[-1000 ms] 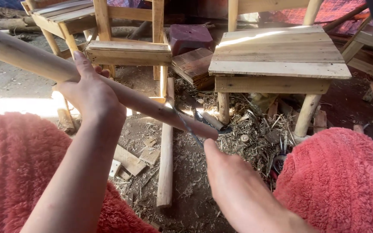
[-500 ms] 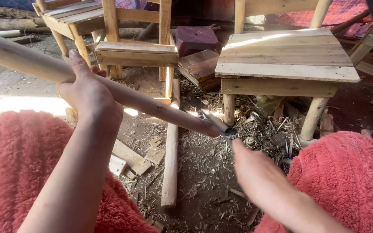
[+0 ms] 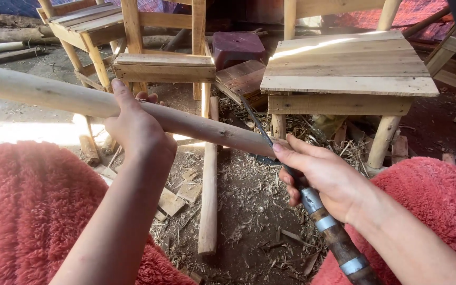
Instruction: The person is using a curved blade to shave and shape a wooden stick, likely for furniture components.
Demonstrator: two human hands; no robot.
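Observation:
My left hand (image 3: 135, 129) grips a long pale peeled wooden pole (image 3: 43, 95) that slants from the left edge down toward the centre. My right hand (image 3: 323, 177) holds a large knife (image 3: 325, 227) by its dark handle with metal bands; the thin blade (image 3: 254, 121) rises up and to the left past the pole's lower end. My right thumb rests by that end of the pole. Both knees are covered in fuzzy red fabric (image 3: 22, 211).
A plank-topped wooden stool (image 3: 349, 71) stands ahead at right. Two more wooden chairs (image 3: 159, 63) stand at left and centre, with a dark red block (image 3: 238, 47) behind. A shorter stick (image 3: 208, 184), offcuts and shavings lie on the dirt ground.
My right hand, empty and low a second ago, has come up holding the knife, and its blade now stands against the pole's lower end. The left hand kept its grip.

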